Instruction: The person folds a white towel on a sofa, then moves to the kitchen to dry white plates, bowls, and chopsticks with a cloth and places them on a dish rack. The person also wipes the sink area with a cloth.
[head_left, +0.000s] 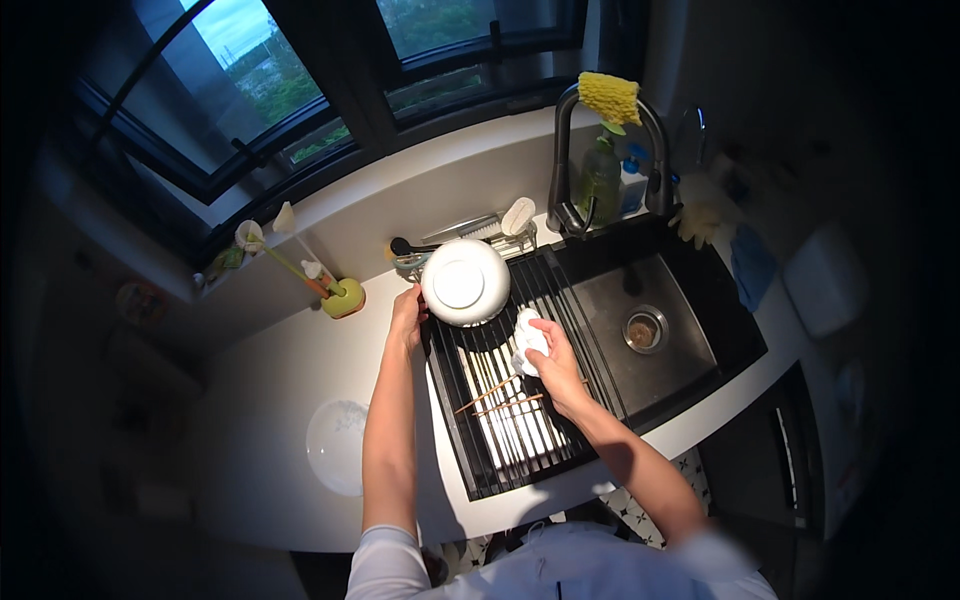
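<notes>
A white bowl (459, 264) is upside down over the left part of a black roll-up drying rack (525, 450), its round foot facing me. My left hand (409, 316) grips the bowl's left rim, with some fingertips hidden at its edge. A crumpled white cloth (528, 341) is pinched between the thumb and fingers of my right hand (553, 360), just right of and below the bowl. Under that hand, two wooden chopsticks (495, 406) lie across the rack bars.
The dark sink basin (600, 307) has a drain strainer (643, 331). Behind stands a black faucet (561, 165) with a yellow sponge cloth (609, 97) over it, beside a green soap bottle (600, 180). A white plate (337, 446) and a green brush holder (345, 298) stand on the left counter.
</notes>
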